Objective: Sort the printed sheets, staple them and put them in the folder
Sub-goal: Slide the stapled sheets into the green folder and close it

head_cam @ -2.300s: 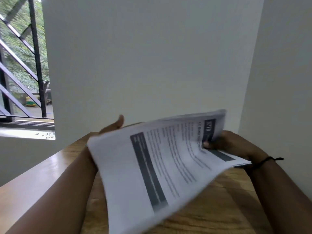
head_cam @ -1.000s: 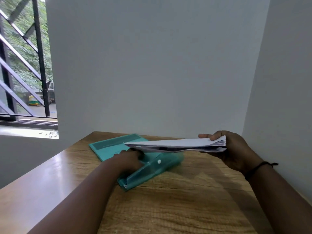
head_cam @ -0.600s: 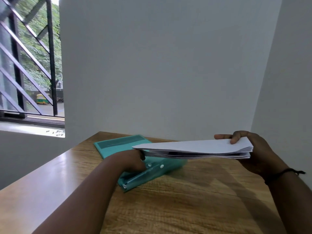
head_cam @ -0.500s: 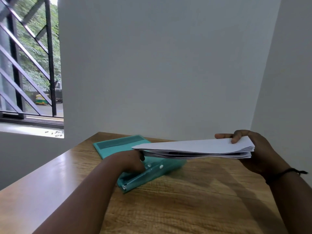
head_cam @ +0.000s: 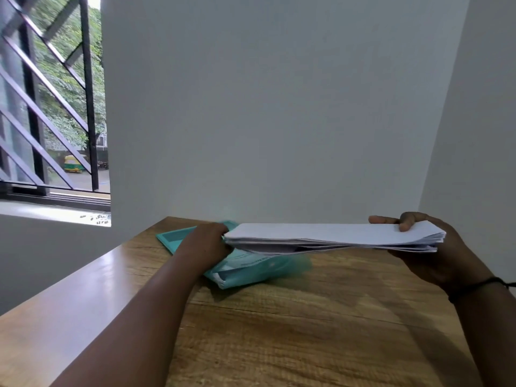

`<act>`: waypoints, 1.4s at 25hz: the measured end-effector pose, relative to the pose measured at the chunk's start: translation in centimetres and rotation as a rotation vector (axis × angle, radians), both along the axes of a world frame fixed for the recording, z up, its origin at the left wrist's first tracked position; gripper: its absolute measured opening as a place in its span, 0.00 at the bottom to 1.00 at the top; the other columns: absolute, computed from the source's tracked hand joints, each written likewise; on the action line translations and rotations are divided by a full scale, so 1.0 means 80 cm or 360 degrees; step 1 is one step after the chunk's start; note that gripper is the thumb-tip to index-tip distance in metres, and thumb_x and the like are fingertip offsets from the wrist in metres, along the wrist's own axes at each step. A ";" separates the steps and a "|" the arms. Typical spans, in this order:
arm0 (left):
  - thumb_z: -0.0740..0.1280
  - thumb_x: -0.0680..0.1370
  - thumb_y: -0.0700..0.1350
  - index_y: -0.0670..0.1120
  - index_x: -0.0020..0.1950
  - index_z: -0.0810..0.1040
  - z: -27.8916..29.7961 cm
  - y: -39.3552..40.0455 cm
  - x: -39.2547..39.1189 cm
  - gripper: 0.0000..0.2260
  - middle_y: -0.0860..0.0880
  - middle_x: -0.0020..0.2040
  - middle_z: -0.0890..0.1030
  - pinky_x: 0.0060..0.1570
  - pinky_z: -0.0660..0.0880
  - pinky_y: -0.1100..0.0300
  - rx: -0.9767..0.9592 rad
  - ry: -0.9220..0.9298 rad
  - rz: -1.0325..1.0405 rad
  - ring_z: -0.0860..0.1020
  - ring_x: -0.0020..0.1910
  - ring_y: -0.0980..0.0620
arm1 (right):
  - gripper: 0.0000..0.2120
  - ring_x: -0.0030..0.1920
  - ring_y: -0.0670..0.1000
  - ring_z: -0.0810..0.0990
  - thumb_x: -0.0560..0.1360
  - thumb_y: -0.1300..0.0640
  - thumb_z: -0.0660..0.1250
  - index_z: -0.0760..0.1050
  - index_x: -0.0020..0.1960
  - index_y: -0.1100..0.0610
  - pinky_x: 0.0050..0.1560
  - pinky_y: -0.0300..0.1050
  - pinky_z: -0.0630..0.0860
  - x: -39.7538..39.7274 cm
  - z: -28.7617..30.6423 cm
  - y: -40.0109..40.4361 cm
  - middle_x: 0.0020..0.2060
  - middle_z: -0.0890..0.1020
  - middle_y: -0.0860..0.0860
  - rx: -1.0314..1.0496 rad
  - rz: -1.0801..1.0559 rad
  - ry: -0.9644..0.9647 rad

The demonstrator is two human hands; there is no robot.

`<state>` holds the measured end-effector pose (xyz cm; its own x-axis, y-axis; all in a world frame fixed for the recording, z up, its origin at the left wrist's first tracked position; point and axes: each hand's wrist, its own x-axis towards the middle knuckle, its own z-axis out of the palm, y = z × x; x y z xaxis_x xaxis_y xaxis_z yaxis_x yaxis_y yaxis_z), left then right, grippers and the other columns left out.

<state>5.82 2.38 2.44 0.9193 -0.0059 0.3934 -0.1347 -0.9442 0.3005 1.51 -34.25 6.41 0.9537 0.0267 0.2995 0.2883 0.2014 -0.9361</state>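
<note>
A thick stack of printed sheets (head_cam: 335, 234) hangs level above the wooden table. My right hand (head_cam: 435, 258) grips its right end, thumb on top and fingers underneath. A teal plastic folder (head_cam: 251, 270) lies under the stack's left half, its lower part blurred, with white paper showing at its near edge. My left hand (head_cam: 203, 244) is curled on the folder's upper layer, right beside the left end of the stack. The stack hides its fingertips. No stapler is in view.
The wooden table (head_cam: 307, 331) stands in a corner, with a white wall (head_cam: 265, 121) behind and another to the right. A barred window (head_cam: 50, 107) is at the far left. The folder's flap (head_cam: 173, 238) lies open towards the back.
The stack, earlier fanned and tilted in both hands, is now level in my right hand. My left hand went to the folder and has just risen with it; the folder is blurred.
</note>
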 end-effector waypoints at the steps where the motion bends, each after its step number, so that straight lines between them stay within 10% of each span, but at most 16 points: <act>1: 0.65 0.78 0.47 0.47 0.59 0.79 0.001 0.002 0.000 0.11 0.47 0.56 0.81 0.50 0.72 0.56 -0.0049 -0.0062 0.0033 0.77 0.53 0.48 | 0.14 0.53 0.63 0.82 0.54 0.57 0.82 0.78 0.31 0.60 0.35 0.46 0.82 0.003 -0.001 -0.006 0.43 0.85 0.60 -0.0012 -0.0007 0.0019; 3: 0.61 0.79 0.47 0.45 0.58 0.80 0.003 0.003 -0.003 0.12 0.46 0.55 0.81 0.51 0.71 0.54 -0.0255 -0.0156 0.0096 0.77 0.53 0.46 | 0.15 0.56 0.69 0.78 0.63 0.61 0.75 0.74 0.41 0.70 0.44 0.56 0.83 0.001 0.001 -0.010 0.48 0.82 0.66 -0.0144 -0.0015 0.0124; 5: 0.59 0.79 0.47 0.43 0.51 0.81 0.004 0.002 -0.003 0.13 0.45 0.48 0.81 0.43 0.70 0.54 -0.0346 -0.0243 0.0146 0.78 0.47 0.45 | 0.35 0.49 0.64 0.83 0.46 0.56 0.81 0.72 0.44 0.75 0.44 0.56 0.83 -0.008 0.007 -0.006 0.50 0.82 0.67 -0.0366 0.0023 0.0128; 10: 0.58 0.80 0.49 0.44 0.45 0.79 0.004 -0.006 -0.004 0.14 0.45 0.42 0.81 0.39 0.68 0.55 -0.0277 -0.0358 0.0181 0.75 0.40 0.47 | 0.04 0.47 0.59 0.84 0.65 0.71 0.67 0.74 0.39 0.73 0.32 0.41 0.81 -0.015 0.011 0.027 0.42 0.86 0.58 -0.0346 -0.0044 -0.0007; 14: 0.57 0.80 0.50 0.45 0.48 0.80 0.003 -0.018 -0.009 0.15 0.46 0.45 0.82 0.42 0.71 0.54 -0.0299 -0.0457 0.0193 0.76 0.42 0.47 | 0.06 0.47 0.63 0.83 0.71 0.74 0.60 0.76 0.42 0.74 0.46 0.57 0.82 0.003 -0.020 0.070 0.46 0.85 0.62 -0.0489 -0.0115 0.0124; 18: 0.57 0.80 0.50 0.46 0.50 0.81 0.004 -0.025 -0.012 0.15 0.47 0.47 0.83 0.44 0.73 0.55 -0.0341 -0.0522 0.0189 0.77 0.43 0.48 | 0.19 0.37 0.59 0.82 0.71 0.74 0.62 0.78 0.27 0.58 0.31 0.48 0.79 0.005 -0.045 0.116 0.38 0.85 0.57 -0.0437 -0.0107 0.0066; 25: 0.58 0.79 0.54 0.51 0.61 0.78 0.010 -0.034 -0.021 0.16 0.50 0.56 0.82 0.49 0.74 0.57 -0.0255 -0.0400 0.0104 0.77 0.51 0.52 | 0.14 0.32 0.49 0.82 0.71 0.71 0.64 0.81 0.32 0.58 0.26 0.42 0.74 0.010 -0.065 0.146 0.42 0.85 0.49 -0.0542 -0.0284 0.0009; 29: 0.65 0.73 0.61 0.58 0.70 0.69 -0.001 -0.044 -0.026 0.25 0.55 0.69 0.73 0.62 0.69 0.56 0.0186 0.0130 -0.0108 0.72 0.66 0.53 | 0.18 0.37 0.48 0.80 0.66 0.70 0.63 0.81 0.30 0.50 0.34 0.42 0.74 0.022 -0.064 0.113 0.34 0.83 0.45 -0.1451 -0.0610 -0.0142; 35: 0.68 0.71 0.62 0.58 0.75 0.61 -0.005 -0.057 -0.029 0.34 0.54 0.73 0.66 0.66 0.67 0.53 0.0312 0.0293 -0.0252 0.67 0.69 0.51 | 0.18 0.56 0.43 0.74 0.72 0.48 0.70 0.72 0.60 0.39 0.55 0.42 0.73 0.021 -0.059 0.094 0.56 0.72 0.41 -0.2107 -0.0331 -0.0415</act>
